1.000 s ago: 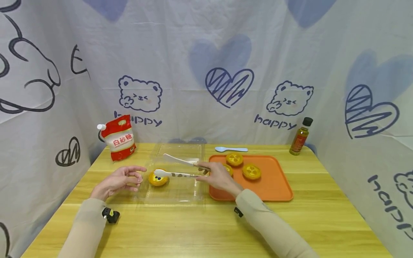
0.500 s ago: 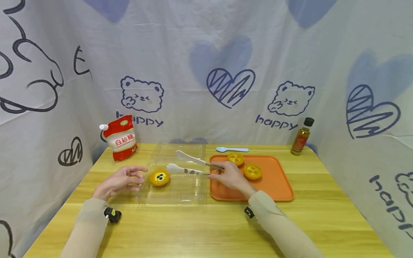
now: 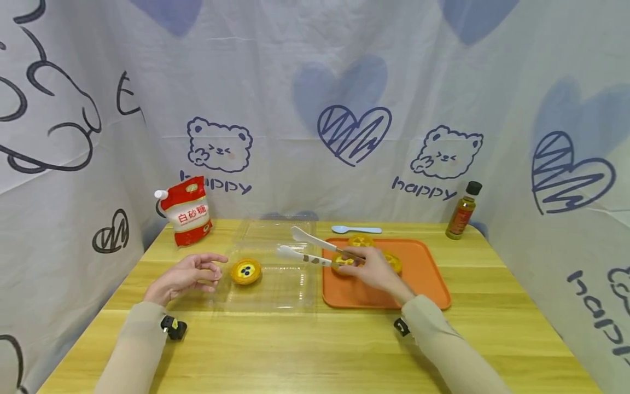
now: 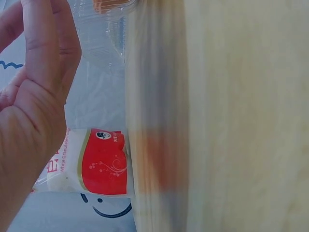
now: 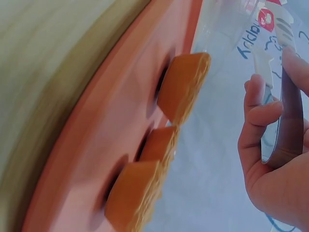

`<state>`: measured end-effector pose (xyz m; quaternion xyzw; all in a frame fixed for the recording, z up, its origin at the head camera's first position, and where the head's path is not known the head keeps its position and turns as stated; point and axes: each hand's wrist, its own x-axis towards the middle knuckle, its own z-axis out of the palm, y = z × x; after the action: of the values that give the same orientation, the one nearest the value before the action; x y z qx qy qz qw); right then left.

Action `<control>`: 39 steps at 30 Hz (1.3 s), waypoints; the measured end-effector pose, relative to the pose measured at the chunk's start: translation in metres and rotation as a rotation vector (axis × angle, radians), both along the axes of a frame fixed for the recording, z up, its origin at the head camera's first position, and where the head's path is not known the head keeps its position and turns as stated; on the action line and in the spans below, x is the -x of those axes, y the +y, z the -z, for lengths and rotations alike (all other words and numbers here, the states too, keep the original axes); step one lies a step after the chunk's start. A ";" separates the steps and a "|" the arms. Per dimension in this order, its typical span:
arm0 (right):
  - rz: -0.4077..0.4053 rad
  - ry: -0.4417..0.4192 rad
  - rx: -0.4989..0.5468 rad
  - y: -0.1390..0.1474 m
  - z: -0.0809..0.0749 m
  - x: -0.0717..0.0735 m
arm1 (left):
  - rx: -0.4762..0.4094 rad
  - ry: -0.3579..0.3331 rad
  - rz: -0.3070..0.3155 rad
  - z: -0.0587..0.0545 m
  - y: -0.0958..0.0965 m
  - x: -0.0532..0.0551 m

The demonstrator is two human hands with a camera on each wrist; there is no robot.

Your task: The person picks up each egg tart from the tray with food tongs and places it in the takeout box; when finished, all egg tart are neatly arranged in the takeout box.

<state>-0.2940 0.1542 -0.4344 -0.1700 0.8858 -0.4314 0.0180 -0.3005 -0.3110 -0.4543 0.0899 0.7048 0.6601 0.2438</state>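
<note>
- evidently right hand (image 3: 376, 269) grips tongs (image 3: 313, 258) bend-to-palm for squeezing, tips apart and empty
- left hand (image 3: 192, 273), empty, is by the clear box's (image 3: 290, 291) left edge, perhaps for steadying
- tart (image 3: 246, 272) sits inside that edge, other tarts (image 3: 392, 263) on the tray (image 3: 415, 282)

Tarts (image 3: 361, 242) are set on the tray (image 3: 394, 295); a box (image 3: 283, 290) holding another tart (image 3: 246, 272) is placed left of it, a spoon (image 3: 356, 230) behind.

Bag (image 3: 189, 213), spoon (image 3: 356, 230), probably oil bottle (image 3: 461, 217)

Pale cloth backdrop (image 3: 280, 126) with blue hearts (image 3: 339, 82) and bears (image 3: 219, 145) behind a wood-grain table (image 3: 295, 350).
</note>
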 end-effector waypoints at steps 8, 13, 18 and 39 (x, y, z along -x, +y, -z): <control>0.035 0.044 -0.032 0.022 -0.001 -0.004 | 0.002 0.009 0.001 0.000 0.002 -0.003; 0.047 0.022 0.000 0.037 0.000 -0.007 | 0.014 0.008 -0.010 0.004 0.001 -0.004; 0.068 0.030 -0.011 0.053 0.001 -0.009 | 0.016 0.008 -0.017 0.003 0.002 -0.004; 0.184 0.051 -0.122 0.108 0.001 -0.011 | 0.024 0.011 -0.010 -0.003 0.003 -0.002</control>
<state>-0.2825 0.2621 -0.4353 -0.0975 0.9224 -0.3721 -0.0339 -0.2985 -0.3085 -0.4511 0.0870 0.7145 0.6522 0.2379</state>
